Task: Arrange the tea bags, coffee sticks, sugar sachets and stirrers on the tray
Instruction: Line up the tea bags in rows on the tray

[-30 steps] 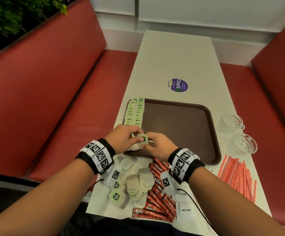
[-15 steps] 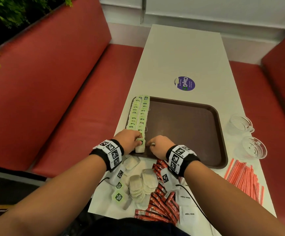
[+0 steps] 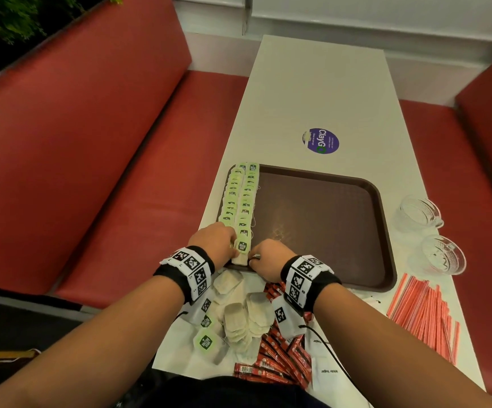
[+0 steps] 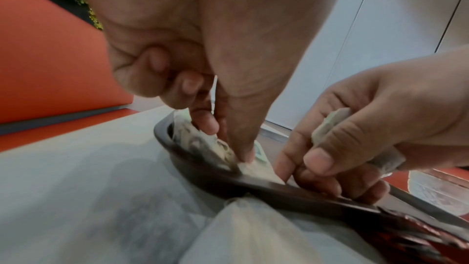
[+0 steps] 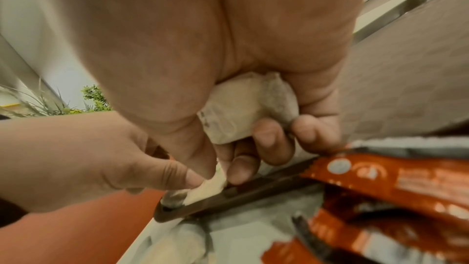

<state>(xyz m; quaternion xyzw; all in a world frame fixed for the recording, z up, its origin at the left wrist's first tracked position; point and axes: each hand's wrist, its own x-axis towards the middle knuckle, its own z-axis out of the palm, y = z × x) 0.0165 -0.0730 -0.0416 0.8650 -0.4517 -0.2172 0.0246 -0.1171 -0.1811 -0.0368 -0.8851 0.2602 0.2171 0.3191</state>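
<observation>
A brown tray carries two rows of green-tagged tea bags along its left side. My left hand pinches the nearest tea bag at the near end of the right row, against the tray's front rim. My right hand touches the same bag with thumb and forefinger, and its other fingers curl round spare tea bags in the palm. Under my wrists on the table lie loose tea bags, red coffee sticks and white sugar sachets. Striped stirrers lie to the right.
Two glass cups stand right of the tray. A purple sticker is on the white table beyond it. Red bench seats flank the table on both sides.
The tea bag held just above the tray's near edge has come down onto the near end of the right row. Both hands have sunk with it.
</observation>
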